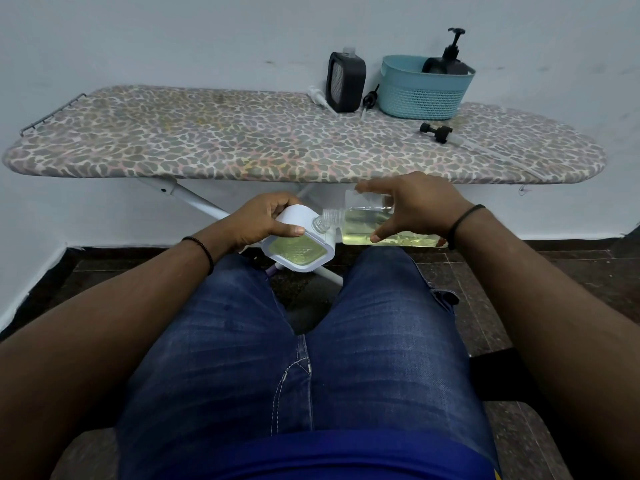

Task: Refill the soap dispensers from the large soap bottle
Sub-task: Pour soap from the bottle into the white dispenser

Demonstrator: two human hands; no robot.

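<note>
- Left hand (pixel 258 221) grips white dispenser (pixel 298 242); right hand (pixel 412 209), at 3 o'clock, grips tipped large soap bottle (pixel 374 226).
- Risk: necks misalign, soap spills onto jeans (pixel 311 358).

left hand (pixel 258 220): fingers curled in a grip, thumb across the front | right hand (pixel 412 206): fingers spread and bent, clasping from above | both bare forearms reach forward over the lap, a dark band on each wrist
</note>
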